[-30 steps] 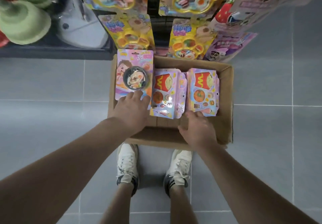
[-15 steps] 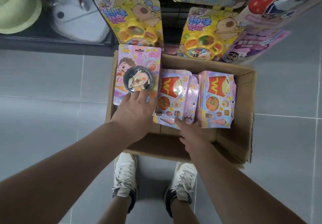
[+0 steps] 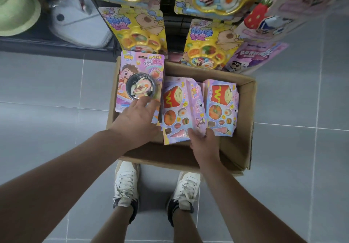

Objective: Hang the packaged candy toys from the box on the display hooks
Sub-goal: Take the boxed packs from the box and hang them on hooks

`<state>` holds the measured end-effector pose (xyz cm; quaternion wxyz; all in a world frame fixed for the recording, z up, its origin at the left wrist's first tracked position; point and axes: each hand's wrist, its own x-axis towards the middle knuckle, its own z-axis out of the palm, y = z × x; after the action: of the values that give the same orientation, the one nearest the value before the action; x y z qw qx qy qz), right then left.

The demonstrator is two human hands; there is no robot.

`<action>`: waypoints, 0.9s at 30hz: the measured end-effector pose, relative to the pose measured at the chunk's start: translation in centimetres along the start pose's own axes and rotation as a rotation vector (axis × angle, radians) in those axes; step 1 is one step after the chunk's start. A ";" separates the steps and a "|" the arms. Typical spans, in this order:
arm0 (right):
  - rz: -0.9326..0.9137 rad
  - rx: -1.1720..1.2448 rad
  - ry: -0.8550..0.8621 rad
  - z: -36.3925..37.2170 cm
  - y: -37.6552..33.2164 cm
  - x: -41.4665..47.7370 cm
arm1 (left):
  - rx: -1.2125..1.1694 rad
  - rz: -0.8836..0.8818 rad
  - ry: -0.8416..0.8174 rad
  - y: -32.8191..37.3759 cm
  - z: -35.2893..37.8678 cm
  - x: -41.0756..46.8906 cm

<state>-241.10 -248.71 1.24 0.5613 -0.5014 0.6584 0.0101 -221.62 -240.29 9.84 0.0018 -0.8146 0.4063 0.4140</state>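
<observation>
On the shelf at the far left sits a green plush shape [image 3: 17, 10] with a white one beside it. The cardboard box [image 3: 243, 148] stands open on the grey tiled floor [image 3: 47, 91], its far wall against the foot of the display rack [image 3: 170, 6].

Over the box's left wall is a noodle-bowl candy pack [image 3: 143, 69]. Its long axis runs away from the person, with the hang-hole end towards the rack and the printed face up. The left hand [image 3: 137, 120] grips its near end, fingers curled over the card just below the bowl blister.

Next, in the middle of the box, is a stack of fries-and-burger candy packs [image 3: 175, 114], face up, long axis the same way, with one pack tipped on edge along its right side. The right hand [image 3: 204, 146] has its fingertips curled onto the near edge of this stack.

A second fries-and-burger stack [image 3: 221, 108] lies by the box's right wall.

Yellow paw-tray packs [image 3: 136, 29] hang from the rack right above the box's far wall, with purple cartoon packs [image 3: 255, 57] to their right. White sneakers [image 3: 125, 184] stand at the box's near wall.
</observation>
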 end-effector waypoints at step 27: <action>0.252 0.082 -0.106 -10.1 -2.0 0.1 | -1.227 -0.286 -0.034 -5.0 1.2 -2.5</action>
<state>-247.13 -255.54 6.00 0.6095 -0.3899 0.6856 0.0800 -219.95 -234.87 9.07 -0.4042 -0.7068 -0.0182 0.5802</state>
